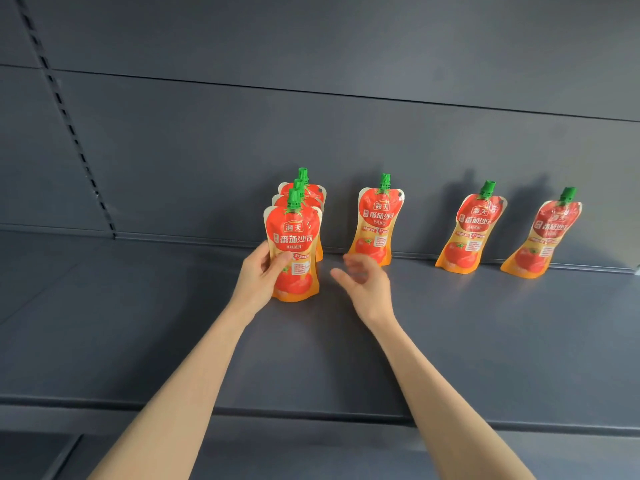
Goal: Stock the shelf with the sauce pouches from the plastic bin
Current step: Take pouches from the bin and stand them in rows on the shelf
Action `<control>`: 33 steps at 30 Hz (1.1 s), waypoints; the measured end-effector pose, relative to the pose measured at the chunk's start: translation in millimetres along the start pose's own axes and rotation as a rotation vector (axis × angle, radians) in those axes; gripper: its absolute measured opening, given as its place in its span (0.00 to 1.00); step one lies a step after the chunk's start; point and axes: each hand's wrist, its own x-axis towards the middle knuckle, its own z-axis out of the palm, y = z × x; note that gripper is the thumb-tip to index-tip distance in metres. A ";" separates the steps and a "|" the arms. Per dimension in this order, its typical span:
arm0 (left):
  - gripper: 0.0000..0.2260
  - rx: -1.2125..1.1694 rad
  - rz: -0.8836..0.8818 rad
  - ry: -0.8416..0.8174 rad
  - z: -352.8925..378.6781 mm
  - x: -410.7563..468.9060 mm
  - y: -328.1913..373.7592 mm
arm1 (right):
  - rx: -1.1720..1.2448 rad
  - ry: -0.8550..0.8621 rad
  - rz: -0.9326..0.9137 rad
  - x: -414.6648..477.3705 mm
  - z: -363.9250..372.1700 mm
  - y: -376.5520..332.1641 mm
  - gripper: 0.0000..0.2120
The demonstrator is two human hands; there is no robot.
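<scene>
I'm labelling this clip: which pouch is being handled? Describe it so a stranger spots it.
On the dark grey shelf, look at the leftmost row of three tomato sauce pouches. It is the front pouch, the only one the left hand grips.

Even soft light, faint shadows behind pouches (377,223), right hand (363,282) motion-blurred

- A shop: the dark grey metal shelf (138,323) is the long, deep shelving of a store aisle.
- A slotted upright (65,112), pierced with a column of slots, runs up the plain back panel (346,46).
- A flat front rail (311,415) edges the shelf.
- Identical branded sauce pouches (375,225) stand labels outward along the back, two filed behind a front pouch (294,237).
</scene>
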 end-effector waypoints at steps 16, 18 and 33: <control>0.13 -0.055 -0.117 0.007 -5.8 -6.1 -10.2 | -0.031 0.106 0.192 68.7 -22.2 26.7 0.25; 0.12 -0.053 -0.111 0.009 -6.0 -6.1 -10.0 | 0.043 0.080 0.191 65.8 -19.6 26.5 0.21; 0.11 -0.021 -0.107 0.021 -5.3 -5.1 -15.8 | 0.052 -0.011 0.188 65.8 3.4 17.1 0.21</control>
